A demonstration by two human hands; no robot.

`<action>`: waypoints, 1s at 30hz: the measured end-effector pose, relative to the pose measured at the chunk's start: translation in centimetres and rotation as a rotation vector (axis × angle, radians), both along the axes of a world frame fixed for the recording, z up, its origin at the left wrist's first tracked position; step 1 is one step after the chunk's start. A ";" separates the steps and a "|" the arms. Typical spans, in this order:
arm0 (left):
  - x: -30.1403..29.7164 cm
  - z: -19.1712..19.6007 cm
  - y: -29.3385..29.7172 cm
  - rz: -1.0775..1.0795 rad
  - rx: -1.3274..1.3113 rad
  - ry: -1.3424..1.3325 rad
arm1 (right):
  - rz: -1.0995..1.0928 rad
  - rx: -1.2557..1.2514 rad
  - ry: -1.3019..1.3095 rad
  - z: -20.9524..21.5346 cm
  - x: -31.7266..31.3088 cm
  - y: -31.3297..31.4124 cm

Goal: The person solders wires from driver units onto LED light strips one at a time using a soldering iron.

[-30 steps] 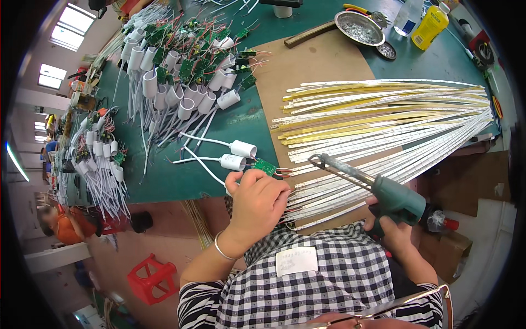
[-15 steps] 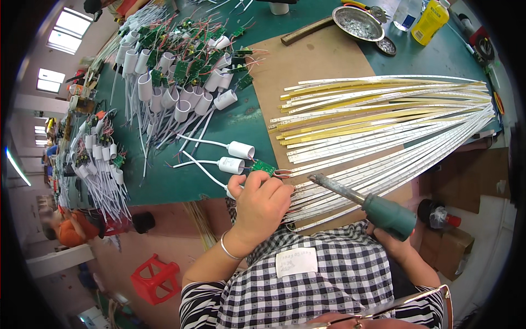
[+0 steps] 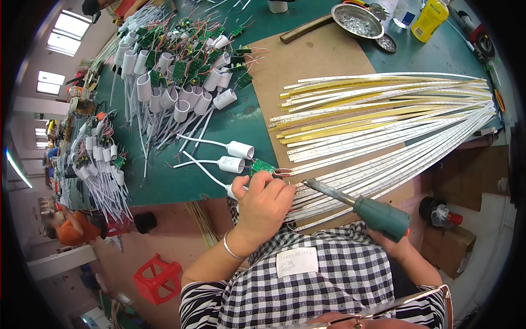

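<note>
My right hand (image 3: 389, 241) grips the green handle of a soldering iron (image 3: 381, 217). The iron's dark tip reaches the ends of the white LED strips (image 3: 334, 192), just right of my left fingertips; whether it touches a strip is hard to tell. With fingers curled in a pinch, my left hand (image 3: 264, 208) is at the strip ends, hiding whatever lies between finger and thumb. Beside it, a green circuit board (image 3: 262, 166) has wires running to a strip and to a white cylindrical housing (image 3: 231, 164). A similar housing (image 3: 241, 149) lies just beyond, and another is partly covered by my left hand.
A large pile of white housings (image 3: 181, 109) with boards and cables covers the table's left. Yellow-and-white strips (image 3: 329, 131) fan across a brown board (image 3: 307, 60). At the back are a metal bowl (image 3: 359, 22), a wooden bar (image 3: 307, 29) and a yellow bottle (image 3: 430, 22).
The soldering iron has shifted left and slightly down, bringing its tip closer to my left fingers. My left hand stays at nearly the same place.
</note>
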State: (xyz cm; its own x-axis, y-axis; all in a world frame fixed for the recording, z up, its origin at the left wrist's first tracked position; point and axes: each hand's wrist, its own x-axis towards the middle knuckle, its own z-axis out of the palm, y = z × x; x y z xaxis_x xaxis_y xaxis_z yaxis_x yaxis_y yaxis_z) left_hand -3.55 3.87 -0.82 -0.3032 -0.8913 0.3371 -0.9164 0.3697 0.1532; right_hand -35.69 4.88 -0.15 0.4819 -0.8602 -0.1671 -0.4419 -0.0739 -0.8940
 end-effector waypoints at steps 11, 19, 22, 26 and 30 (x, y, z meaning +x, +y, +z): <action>-0.1 -0.2 -0.1 0.018 0.003 0.023 | 0.032 0.005 0.038 -0.3 0.3 -0.1; -0.1 -0.2 -0.1 0.019 -0.014 0.001 | 0.038 -0.018 0.012 -0.3 0.6 -0.3; -0.1 -0.2 0.0 0.022 -0.010 0.004 | 0.035 -0.029 0.007 -0.3 0.8 -0.5; -0.1 -0.3 -0.1 0.020 -0.002 0.011 | 0.068 -0.131 0.000 -0.1 0.8 -0.6; -0.1 -0.2 -0.1 0.023 -0.009 0.000 | 0.035 -0.089 0.050 0.0 -0.2 -0.4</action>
State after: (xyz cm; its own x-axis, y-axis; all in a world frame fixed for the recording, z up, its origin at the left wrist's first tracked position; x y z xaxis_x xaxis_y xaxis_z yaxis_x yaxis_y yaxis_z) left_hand -3.69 3.81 -1.05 -0.2829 -0.8948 0.3454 -0.9245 0.3503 0.1502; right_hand -35.85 4.49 -0.14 0.5049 -0.8555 -0.1153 -0.4816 -0.1683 -0.8601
